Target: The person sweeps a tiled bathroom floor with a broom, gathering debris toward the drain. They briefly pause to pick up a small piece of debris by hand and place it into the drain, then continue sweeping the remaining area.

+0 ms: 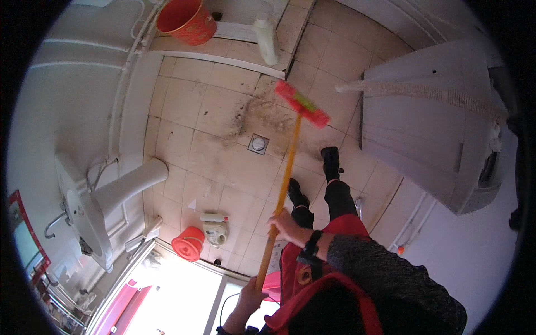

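Note:
A long-handled floor brush (pixel 289 167) slants across the view, its yellow pole in both my hands. Closed around the middle of the pole is my right hand (pixel 289 228), with a black band at the wrist. My left hand (pixel 250 297) grips the pole's near end, lower in the view. The brush's pink and yellow-green head (pixel 302 104) is slightly blurred; whether it touches the floor I cannot tell. Near the head, dark dirt (pixel 268 115) smears the beige floor tiles (pixel 222 167). A square floor drain (pixel 258 144) lies left of the pole.
A pedestal sink (pixel 134 184) stands at the left wall. Below it are a red bucket (pixel 187 243) and a beige jug (pixel 215 233). An orange bucket (pixel 186 23) and a pale bottle (pixel 266 39) sit by a raised ledge (pixel 222 60). A white washing machine (pixel 414 125) with a ribbed hose (pixel 418 90) occupies the right.

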The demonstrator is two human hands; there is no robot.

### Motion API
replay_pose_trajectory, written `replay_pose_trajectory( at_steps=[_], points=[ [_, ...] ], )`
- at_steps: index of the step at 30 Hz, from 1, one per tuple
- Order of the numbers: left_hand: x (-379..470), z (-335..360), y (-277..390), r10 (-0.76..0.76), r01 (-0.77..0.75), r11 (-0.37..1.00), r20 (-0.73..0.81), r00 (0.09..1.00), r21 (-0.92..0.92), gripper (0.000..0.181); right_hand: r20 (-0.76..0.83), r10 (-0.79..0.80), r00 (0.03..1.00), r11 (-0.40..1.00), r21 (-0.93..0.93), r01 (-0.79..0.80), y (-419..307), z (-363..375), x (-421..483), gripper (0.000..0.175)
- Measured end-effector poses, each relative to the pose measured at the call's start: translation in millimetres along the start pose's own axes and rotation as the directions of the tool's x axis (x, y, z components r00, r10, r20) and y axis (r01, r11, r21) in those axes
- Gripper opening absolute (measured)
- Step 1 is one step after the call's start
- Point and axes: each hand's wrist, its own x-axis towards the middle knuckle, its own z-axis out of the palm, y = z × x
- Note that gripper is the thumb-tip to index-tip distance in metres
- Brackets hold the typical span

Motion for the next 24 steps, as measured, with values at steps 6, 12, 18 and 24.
replay_pose_trajectory(
  at_steps=[6, 12, 18, 24],
  points=[
    [138.1, 20.6, 113.6, 0.556, -0.555, 0.796, -0.072, 0.828, -0.243, 0.051, -0.218, -0.265, 0.939, 0.964, -0.059, 0.258, -133.1, -79.0, 77.2, 0.014],
    [232.0, 42.0, 237.0, 0.449, -0.348, 0.731, 0.03, 0.893, -0.587, 0.04, -0.403, -0.376, 0.835, 0.872, -0.46, 0.17, -235.8, -120.4, 150.2, 0.049],
    [177.4, 73.3, 128.9, 0.265, -0.129, 0.766, 0.126, 0.956, -0.63, 0.034, 0.049, -0.427, 0.903, -0.007, -0.999, 0.051, -94.7, -123.3, 115.3, 0.04],
    [61.9, 58.7, 7.1, 0.062, 0.013, 0.837, 0.119, 0.991, -0.547, 0.037, 0.638, -0.204, 0.742, -0.705, -0.622, 0.341, 68.4, -69.4, 39.6, 0.012]
  ],
)
